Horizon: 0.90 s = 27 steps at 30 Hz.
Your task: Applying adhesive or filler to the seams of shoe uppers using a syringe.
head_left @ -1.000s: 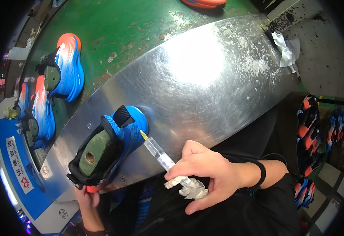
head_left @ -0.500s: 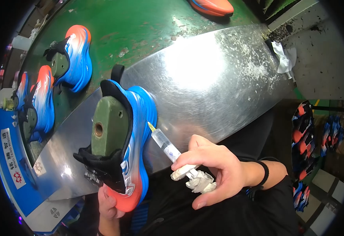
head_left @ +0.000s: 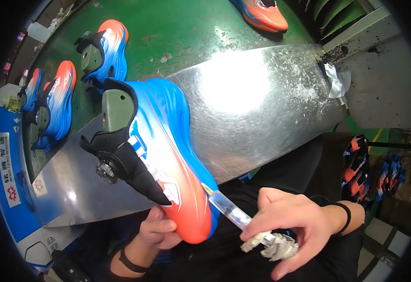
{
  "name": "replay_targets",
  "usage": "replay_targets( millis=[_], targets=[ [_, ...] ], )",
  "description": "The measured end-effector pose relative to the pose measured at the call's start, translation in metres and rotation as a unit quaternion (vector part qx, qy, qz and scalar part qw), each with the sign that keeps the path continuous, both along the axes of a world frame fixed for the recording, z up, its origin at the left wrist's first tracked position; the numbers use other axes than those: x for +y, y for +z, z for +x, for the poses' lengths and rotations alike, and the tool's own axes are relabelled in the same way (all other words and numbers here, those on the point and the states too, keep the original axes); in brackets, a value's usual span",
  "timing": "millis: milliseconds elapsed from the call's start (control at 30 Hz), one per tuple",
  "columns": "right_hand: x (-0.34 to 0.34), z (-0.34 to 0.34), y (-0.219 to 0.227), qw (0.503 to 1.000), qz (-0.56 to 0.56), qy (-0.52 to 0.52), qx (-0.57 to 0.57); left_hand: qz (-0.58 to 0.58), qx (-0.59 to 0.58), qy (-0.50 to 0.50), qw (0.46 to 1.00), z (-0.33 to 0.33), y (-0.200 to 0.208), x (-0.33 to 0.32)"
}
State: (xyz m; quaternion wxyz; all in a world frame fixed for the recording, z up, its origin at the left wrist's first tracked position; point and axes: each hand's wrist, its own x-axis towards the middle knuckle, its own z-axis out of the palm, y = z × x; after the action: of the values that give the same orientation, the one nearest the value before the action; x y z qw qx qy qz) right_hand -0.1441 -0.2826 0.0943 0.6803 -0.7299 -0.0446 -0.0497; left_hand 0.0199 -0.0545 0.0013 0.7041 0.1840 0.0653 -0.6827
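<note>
A blue, white and orange sneaker (head_left: 168, 136) with a black collar and dial lies tilted over the metal sheet, a green last (head_left: 117, 110) filling its opening. My left hand (head_left: 160, 230) grips the shoe at its orange toe; some of the fingers are hidden beneath it. In my right hand (head_left: 290, 225) is a clear syringe (head_left: 231, 209) with a yellowish tip, its flange and plunger end wrapped in whitish material. That tip meets the seam between the upper and the blue sole near the toe.
Under the shoe is a shiny metal sheet (head_left: 243, 136) on a green table (head_left: 182, 28). More lasted sneakers (head_left: 113, 51) stand at the left, and another shoe (head_left: 264, 16) lies at the far edge. A white-wrapped tool (head_left: 338, 82) rests at the right. Hanging shoe parts (head_left: 356, 174) are farther right.
The shoe has turned more onto its side and its toe has shifted right. My right hand has moved right and down, and the syringe tip has gone from mid-sole to near the toe.
</note>
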Motion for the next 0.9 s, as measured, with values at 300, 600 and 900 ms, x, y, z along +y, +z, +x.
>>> replay_targets(
  millis=[300,600,900],
  targets=[
    [-0.006,-0.049,0.028,0.998,-0.049,-0.031,0.017,-0.023,0.014,-0.079,0.997,-0.014,-0.011,-0.056],
    [-0.001,-0.081,0.012,0.991,-0.025,-0.133,-0.008,-0.085,-0.012,-0.085,0.993,-0.020,-0.019,-0.095],
    [0.001,-0.077,0.010,0.983,-0.079,-0.168,-0.020,-0.068,-0.044,-0.085,0.993,-0.022,-0.024,-0.112]
  ],
)
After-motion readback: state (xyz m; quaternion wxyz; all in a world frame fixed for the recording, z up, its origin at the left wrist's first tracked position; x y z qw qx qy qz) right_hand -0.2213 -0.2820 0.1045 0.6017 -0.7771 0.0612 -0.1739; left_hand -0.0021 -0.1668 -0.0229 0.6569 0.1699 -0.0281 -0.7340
